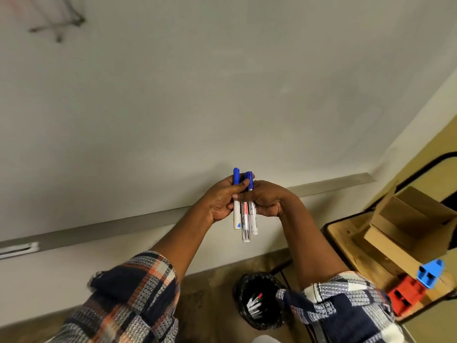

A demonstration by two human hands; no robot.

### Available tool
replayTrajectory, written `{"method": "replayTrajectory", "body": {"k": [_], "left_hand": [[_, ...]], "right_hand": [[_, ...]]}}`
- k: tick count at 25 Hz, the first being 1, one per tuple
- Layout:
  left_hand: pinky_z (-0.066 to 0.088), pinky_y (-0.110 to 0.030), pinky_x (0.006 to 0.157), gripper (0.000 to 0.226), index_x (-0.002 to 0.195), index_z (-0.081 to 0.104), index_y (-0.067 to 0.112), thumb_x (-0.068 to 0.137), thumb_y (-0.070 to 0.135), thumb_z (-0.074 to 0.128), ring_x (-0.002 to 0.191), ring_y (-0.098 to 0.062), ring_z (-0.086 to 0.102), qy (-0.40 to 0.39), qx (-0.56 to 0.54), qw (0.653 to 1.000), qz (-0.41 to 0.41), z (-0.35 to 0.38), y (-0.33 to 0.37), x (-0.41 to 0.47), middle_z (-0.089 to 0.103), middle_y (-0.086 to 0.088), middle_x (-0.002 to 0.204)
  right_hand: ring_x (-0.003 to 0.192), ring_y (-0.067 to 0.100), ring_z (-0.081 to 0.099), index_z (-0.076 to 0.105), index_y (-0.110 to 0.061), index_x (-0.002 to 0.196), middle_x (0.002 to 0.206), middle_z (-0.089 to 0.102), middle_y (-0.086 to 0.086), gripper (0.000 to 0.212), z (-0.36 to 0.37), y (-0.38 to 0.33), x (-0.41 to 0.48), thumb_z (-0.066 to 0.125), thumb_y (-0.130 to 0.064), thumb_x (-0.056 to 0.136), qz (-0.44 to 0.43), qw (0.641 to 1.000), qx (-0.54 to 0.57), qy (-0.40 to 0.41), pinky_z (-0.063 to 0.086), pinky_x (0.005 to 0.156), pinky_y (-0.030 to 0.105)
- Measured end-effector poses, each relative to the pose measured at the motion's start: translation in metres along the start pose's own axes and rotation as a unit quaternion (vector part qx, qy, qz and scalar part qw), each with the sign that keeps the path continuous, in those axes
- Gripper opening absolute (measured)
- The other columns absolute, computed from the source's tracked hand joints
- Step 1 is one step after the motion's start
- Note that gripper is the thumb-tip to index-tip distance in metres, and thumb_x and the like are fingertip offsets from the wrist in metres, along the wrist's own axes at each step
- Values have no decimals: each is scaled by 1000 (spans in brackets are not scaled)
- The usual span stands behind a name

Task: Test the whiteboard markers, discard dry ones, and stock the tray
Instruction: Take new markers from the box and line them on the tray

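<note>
Three white-barrelled whiteboard markers (244, 219) stand upright in a bundle, two with blue caps showing on top. My left hand (220, 201) grips the leftmost one from the left. My right hand (268, 201) holds the others from the right, fingers curled round them. Both hands are just in front of the whiteboard (197, 95) and above its grey metal tray (123, 225), which runs along the board's lower edge. More markers lie on the tray at the far left (18, 248), blurred.
A black-lined bin (259, 300) on the floor below my right arm holds several markers. To the right a wooden desk (346, 243) carries an open cardboard box (408, 224) and red and blue plastic holders (430, 272). Dark scribbles (59, 26) mark the board's top left.
</note>
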State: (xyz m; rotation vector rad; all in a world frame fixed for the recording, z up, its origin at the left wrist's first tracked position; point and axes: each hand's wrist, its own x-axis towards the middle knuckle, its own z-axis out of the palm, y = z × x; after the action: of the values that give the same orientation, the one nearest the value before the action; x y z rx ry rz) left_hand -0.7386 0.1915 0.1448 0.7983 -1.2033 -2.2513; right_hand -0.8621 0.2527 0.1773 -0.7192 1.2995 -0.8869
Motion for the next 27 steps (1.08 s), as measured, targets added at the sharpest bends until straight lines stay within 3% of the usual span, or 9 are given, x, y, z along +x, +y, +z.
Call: {"method": "replayTrajectory", "body": {"k": [4, 7, 10, 13, 16, 20, 23, 25, 27], "left_hand": [[31, -11, 33, 27, 120, 55, 7, 94, 4, 53, 49, -5, 60, 83, -19, 996, 40, -34, 16, -34, 70, -9, 102], [44, -16, 37, 20, 112, 59, 1, 92, 3, 55, 60, -12, 68, 161, -32, 984, 72, -61, 19, -55, 68, -15, 103], [55, -24, 54, 14, 103, 64, 2, 92, 4, 55, 80, -21, 70, 238, -82, 962, 102, -90, 11, -71, 71, -12, 97], [58, -30, 62, 17, 107, 63, 3, 94, 8, 53, 83, -21, 71, 305, -172, 924, 153, -117, 1, -91, 72, -9, 97], [59, -33, 68, 25, 115, 60, -2, 94, 10, 53, 87, -24, 68, 359, -245, 883, 176, -139, -13, -112, 69, -12, 100], [53, -41, 78, 17, 108, 59, 0, 95, 7, 52, 88, -26, 65, 436, -345, 791, 254, -174, -14, -136, 74, -8, 84], [47, -46, 85, 13, 96, 59, 5, 97, 7, 47, 89, -26, 62, 456, -380, 752, 288, -201, -9, -155, 72, -7, 84], [50, -44, 84, 13, 104, 59, 4, 97, 9, 48, 92, -26, 63, 465, -366, 751, 293, -217, -6, -162, 66, -12, 102], [52, -40, 81, 18, 111, 58, 4, 96, 11, 51, 94, -25, 65, 477, -359, 746, 295, -237, -4, -168, 65, -13, 108]], "right_hand": [[73, 21, 71, 62, 0, 107, 87, 68, 16, 19, 43, -5, 28, 60, 6, 89, 9, 997, -24, -72, 61, 70, 32], [65, 19, 71, 62, -4, 106, 75, 70, 12, 20, 77, -2, 52, 59, 6, 89, 24, 995, -23, -96, 59, 60, 28], [75, 25, 71, 58, 3, 115, 93, 70, 21, 30, 106, 6, 76, 66, 0, 87, 37, 992, -41, -117, 60, 68, 33], [91, 32, 70, 52, -1, 123, 108, 67, 25, 50, 129, 15, 94, 76, -16, 82, 10, 980, -119, -158, 59, 82, 40], [96, 35, 68, 55, -9, 117, 107, 67, 23, 38, 154, 24, 100, 72, -25, 86, -14, 960, -185, -209, 54, 90, 50], [85, 23, 65, 62, -14, 114, 101, 66, 9, 26, 186, 28, 106, 61, -30, 94, -117, 887, -409, -177, 57, 74, 39], [80, 22, 70, 64, -13, 114, 100, 69, 11, 21, 210, 41, 113, 58, -22, 96, -61, 942, -284, -164, 61, 70, 36], [81, 25, 71, 65, -10, 110, 101, 69, 14, 18, 231, 53, 122, 59, -18, 96, -20, 973, -188, -135, 61, 71, 36], [85, 25, 72, 65, -11, 104, 102, 69, 14, 12, 259, 62, 133, 58, -17, 96, -14, 979, -166, -120, 61, 72, 36]]}}
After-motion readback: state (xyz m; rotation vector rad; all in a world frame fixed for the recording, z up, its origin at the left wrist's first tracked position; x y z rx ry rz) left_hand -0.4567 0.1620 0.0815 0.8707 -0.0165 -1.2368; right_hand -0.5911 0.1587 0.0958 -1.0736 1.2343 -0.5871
